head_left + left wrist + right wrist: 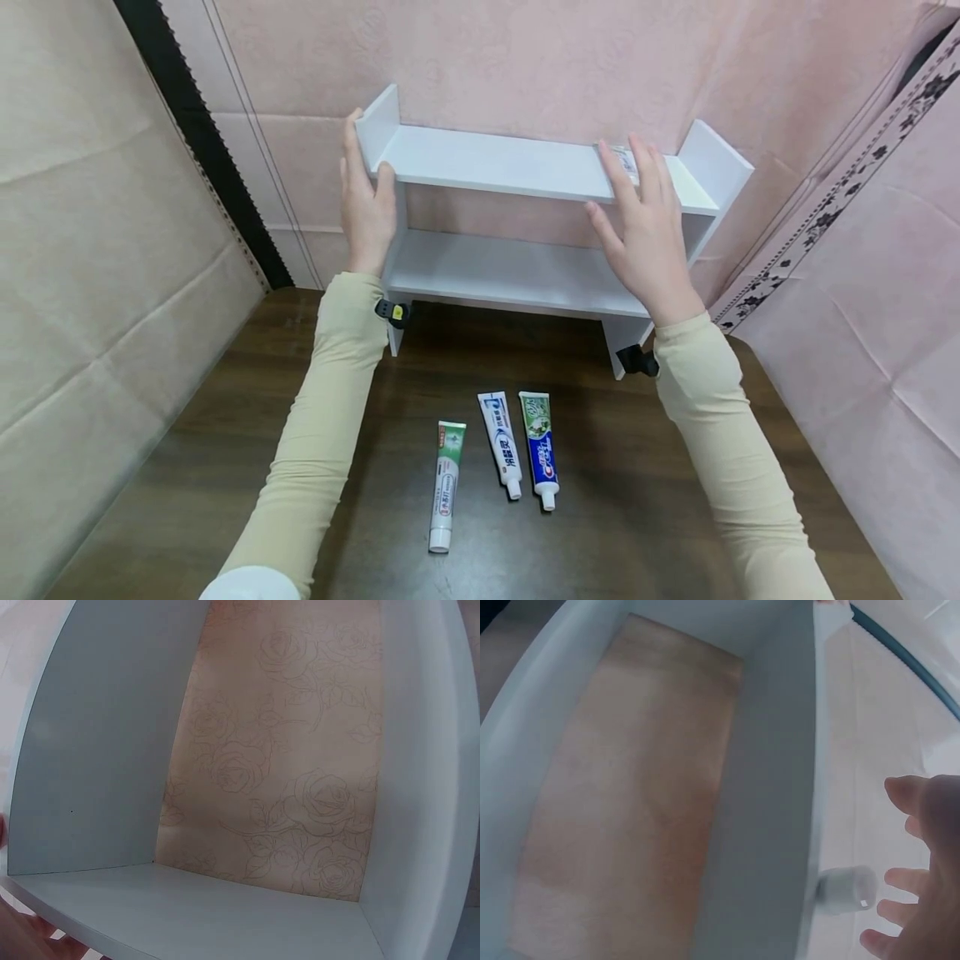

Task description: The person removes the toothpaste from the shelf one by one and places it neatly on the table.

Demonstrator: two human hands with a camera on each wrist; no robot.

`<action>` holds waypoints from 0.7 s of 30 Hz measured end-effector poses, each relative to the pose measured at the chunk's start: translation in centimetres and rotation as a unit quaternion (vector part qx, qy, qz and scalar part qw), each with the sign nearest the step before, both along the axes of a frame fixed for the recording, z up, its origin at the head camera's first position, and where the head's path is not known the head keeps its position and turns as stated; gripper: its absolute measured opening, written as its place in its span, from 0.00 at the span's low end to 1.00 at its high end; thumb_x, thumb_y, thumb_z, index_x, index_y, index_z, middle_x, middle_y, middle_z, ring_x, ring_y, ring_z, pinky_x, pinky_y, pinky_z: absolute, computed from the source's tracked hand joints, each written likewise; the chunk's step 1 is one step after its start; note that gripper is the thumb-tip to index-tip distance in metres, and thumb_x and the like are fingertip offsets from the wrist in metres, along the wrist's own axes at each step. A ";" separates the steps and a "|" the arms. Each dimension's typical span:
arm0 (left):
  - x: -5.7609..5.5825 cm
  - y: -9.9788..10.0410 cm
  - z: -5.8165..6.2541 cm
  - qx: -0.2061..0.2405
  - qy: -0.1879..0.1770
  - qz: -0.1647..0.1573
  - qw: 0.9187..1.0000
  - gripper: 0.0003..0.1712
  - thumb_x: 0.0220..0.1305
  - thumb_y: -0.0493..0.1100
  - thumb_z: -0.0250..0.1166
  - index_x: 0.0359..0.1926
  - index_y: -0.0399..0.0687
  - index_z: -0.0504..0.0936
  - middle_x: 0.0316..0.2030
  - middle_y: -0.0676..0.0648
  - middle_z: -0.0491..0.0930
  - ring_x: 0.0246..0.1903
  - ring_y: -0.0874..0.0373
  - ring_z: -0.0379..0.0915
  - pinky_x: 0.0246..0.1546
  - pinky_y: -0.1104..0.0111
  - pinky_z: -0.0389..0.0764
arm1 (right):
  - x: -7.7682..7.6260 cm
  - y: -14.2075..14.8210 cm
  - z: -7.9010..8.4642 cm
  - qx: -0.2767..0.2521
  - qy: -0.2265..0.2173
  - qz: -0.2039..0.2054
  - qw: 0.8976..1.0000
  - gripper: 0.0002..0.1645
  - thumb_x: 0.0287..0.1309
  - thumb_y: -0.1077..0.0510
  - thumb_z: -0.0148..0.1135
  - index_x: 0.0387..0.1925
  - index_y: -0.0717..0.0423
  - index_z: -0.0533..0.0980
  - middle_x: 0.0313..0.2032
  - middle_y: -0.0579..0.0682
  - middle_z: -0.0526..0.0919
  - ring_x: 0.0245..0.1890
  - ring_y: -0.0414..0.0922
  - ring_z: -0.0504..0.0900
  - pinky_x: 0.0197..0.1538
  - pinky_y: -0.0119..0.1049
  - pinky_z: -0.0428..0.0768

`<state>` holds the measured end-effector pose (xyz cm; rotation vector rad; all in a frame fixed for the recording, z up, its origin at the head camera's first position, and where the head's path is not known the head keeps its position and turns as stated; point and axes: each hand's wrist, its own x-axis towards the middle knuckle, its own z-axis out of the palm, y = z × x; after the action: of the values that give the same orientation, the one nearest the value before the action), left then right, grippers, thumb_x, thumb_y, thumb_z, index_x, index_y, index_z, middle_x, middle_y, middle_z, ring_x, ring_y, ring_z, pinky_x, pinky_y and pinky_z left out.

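Note:
A white two-tier shelf (pixel 480 271) stands at the back of the table. My left hand (pixel 367 204) grips its left side panel (pixel 378 125), thumb at the front and fingers round the outside; a few fingers (pixel 60 946) show in the left wrist view. Fingers spread and straight, my right hand (pixel 645 229) is in front of the upper board's right part, holding nothing. Behind it a printed item (pixel 626 162) lies on that board, mostly hidden. The right wrist view shows a white cap (pixel 847 890) jutting past the board's edge, apart from the fingertips (pixel 896 876).
Three toothpaste tubes lie on the brown table (pixel 300 500) before the shelf: a green-and-white one (pixel 446 487), a white-and-blue one (pixel 501 442) and a green-and-blue one (pixel 540 450). Pink cloth (pixel 525 67) hangs behind. A white rounded object (pixel 251 583) shows at bottom left.

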<state>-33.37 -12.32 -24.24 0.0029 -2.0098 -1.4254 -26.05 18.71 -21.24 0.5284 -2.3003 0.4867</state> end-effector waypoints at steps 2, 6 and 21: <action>0.0 0.0 0.0 -0.001 0.000 0.000 1.000 0.37 0.68 0.45 0.46 0.72 0.82 0.48 0.66 0.50 0.64 0.52 0.61 0.66 0.48 0.62 0.73 | -0.6 0.1 0.1 0.000 -0.010 -0.004 1.000 0.35 0.69 0.49 0.51 0.74 0.41 0.55 0.75 0.56 0.51 0.76 0.57 0.45 0.73 0.59 0.48; 0.0 0.1 0.0 -0.005 0.001 0.003 1.000 0.37 0.68 0.45 0.46 0.72 0.82 0.48 0.67 0.50 0.64 0.52 0.61 0.65 0.48 0.62 0.72 | -1.6 0.4 0.3 0.005 -0.035 -0.012 0.999 0.35 0.69 0.48 0.50 0.74 0.41 0.55 0.75 0.56 0.50 0.76 0.58 0.44 0.73 0.60 0.48; 0.0 0.2 0.0 0.000 0.000 0.002 1.000 0.37 0.69 0.45 0.46 0.72 0.83 0.47 0.67 0.50 0.63 0.52 0.61 0.66 0.50 0.62 0.74 | -2.5 0.2 0.0 -0.035 -0.054 -0.068 0.996 0.29 0.68 0.52 0.51 0.67 0.56 0.67 0.66 0.58 0.69 0.68 0.55 0.64 0.68 0.53 0.62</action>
<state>-33.39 -12.14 -24.28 0.0080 -2.0085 -1.4232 -28.54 18.89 -21.22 0.3149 -2.3933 0.5390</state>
